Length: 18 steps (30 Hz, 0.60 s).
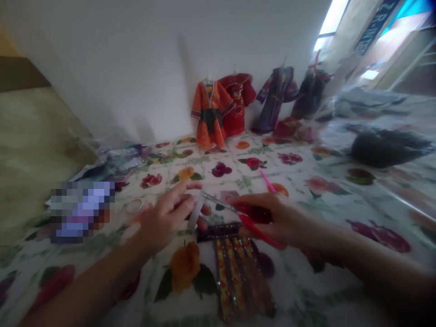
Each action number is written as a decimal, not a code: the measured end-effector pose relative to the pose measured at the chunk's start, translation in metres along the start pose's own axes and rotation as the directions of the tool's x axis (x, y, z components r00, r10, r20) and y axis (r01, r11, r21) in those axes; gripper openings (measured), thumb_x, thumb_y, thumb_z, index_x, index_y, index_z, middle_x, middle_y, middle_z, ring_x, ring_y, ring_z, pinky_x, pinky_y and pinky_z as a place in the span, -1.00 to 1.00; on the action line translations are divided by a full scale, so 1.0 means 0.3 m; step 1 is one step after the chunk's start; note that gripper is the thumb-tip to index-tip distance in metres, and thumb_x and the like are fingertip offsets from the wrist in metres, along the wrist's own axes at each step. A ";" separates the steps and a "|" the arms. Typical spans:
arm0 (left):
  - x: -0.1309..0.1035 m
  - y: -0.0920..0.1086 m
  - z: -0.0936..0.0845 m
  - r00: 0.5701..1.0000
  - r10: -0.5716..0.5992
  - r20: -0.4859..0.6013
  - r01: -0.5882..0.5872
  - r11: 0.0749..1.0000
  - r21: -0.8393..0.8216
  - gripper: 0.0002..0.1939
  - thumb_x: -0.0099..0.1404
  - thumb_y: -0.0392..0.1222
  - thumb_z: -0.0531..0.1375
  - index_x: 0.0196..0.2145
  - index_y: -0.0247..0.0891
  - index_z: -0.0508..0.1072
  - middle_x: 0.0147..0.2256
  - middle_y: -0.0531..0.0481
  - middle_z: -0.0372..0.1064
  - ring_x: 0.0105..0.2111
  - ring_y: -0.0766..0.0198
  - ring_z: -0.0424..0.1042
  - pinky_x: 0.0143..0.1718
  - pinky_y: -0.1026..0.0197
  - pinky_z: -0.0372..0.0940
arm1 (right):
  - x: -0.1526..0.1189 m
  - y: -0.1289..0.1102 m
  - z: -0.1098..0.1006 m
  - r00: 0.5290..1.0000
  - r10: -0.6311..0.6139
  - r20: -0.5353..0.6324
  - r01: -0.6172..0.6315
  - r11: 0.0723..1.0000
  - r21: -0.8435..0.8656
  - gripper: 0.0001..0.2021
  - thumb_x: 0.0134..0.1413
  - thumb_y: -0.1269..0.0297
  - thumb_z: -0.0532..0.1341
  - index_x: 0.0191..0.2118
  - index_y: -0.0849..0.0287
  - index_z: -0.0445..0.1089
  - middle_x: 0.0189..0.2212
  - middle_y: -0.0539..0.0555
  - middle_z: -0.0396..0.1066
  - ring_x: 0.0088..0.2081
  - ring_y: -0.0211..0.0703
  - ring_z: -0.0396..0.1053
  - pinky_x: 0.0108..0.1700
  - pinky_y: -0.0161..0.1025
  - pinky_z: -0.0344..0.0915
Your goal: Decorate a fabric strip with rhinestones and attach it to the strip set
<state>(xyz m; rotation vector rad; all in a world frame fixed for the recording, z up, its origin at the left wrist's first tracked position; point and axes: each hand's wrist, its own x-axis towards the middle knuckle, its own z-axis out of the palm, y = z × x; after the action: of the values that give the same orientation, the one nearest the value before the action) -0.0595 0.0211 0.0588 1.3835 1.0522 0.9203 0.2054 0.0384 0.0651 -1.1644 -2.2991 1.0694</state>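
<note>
My left hand [163, 220] pinches a narrow whitish strip [195, 214], whose material I cannot make out. In my right hand [284, 215] are scissors with red handles [260, 232]. Their metal blades point left and meet the strip's upper end near my left fingertips; blur hides whether they are parted. Just below both hands lies a small doll-sized garment [241, 277], with a dark glittery band across its top and gold patterned panels with sparkling trim. A pink pen-like stick [266, 180] lies beyond my right hand.
Small dresses on stands line the wall: an orange one [209, 116], a red one [240, 100], a purple one [275, 100] and a dark one [310, 91]. A black bundle [384, 147] lies right. Left are a ring-shaped item [134, 206], a pixelated object [81, 211] and plastic packets [119, 159]. Fruit-and-flower tablecloth [306, 299].
</note>
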 end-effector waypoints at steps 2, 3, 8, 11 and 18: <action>0.002 0.001 0.001 1.000 0.009 -0.016 -0.009 1.000 -0.001 -0.70 0.44 -0.11 0.09 0.07 -0.24 0.24 -0.30 -0.03 0.49 -0.45 0.26 0.53 -0.34 0.19 0.41 | 0.000 0.003 -0.005 0.999 0.007 -0.033 -0.008 1.000 -0.018 -0.42 0.06 -0.10 0.31 0.15 0.05 0.42 -0.44 -0.02 0.48 -0.45 -0.21 0.36 -0.41 -0.31 0.30; 0.003 0.002 0.001 1.000 0.011 -0.025 -0.011 1.000 0.003 -0.70 0.44 -0.12 0.09 0.07 -0.25 0.24 -0.30 -0.03 0.49 -0.45 0.26 0.53 -0.35 0.19 0.41 | 0.000 0.005 -0.007 0.999 0.009 -0.049 -0.010 1.000 -0.025 -0.43 0.06 -0.10 0.31 0.15 0.05 0.42 -0.44 -0.02 0.48 -0.46 -0.21 0.36 -0.42 -0.31 0.29; 0.002 0.006 0.001 0.999 0.011 -0.053 -0.011 1.000 0.015 -0.67 0.44 -0.09 0.10 0.08 -0.25 0.23 -0.29 -0.06 0.50 -0.46 0.24 0.52 -0.38 0.18 0.40 | -0.003 0.018 -0.007 0.998 0.042 -0.049 -0.045 0.997 -0.062 -0.46 0.06 -0.11 0.29 0.09 0.06 0.46 -0.49 -0.03 0.46 -0.51 -0.23 0.33 -0.49 -0.32 0.25; 0.000 0.008 0.004 0.998 0.018 -0.068 -0.018 1.000 0.004 -0.68 0.43 -0.10 0.11 0.07 -0.25 0.24 -0.31 -0.05 0.50 -0.46 0.25 0.51 -0.38 0.19 0.40 | -0.003 0.019 -0.007 0.997 0.040 -0.071 -0.045 0.996 -0.072 -0.48 0.07 -0.12 0.28 0.07 0.06 0.47 -0.49 -0.03 0.46 -0.50 -0.24 0.32 -0.49 -0.32 0.24; -0.006 0.007 0.015 1.000 -0.007 -0.002 0.007 0.999 0.035 -0.70 0.45 -0.10 0.08 0.08 -0.23 0.23 -0.30 -0.03 0.50 -0.46 0.25 0.53 -0.37 0.20 0.40 | 0.004 -0.004 -0.017 0.999 0.043 -0.011 -0.044 0.998 -0.049 -0.53 0.12 0.01 0.28 0.10 0.08 0.45 -0.45 -0.03 0.48 -0.46 -0.24 0.36 -0.42 -0.33 0.27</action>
<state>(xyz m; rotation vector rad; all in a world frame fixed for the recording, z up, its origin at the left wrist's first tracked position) -0.0556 0.0181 0.0604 1.4068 1.0787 0.9020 0.2071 0.0413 0.0692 -1.2410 -2.3146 1.0251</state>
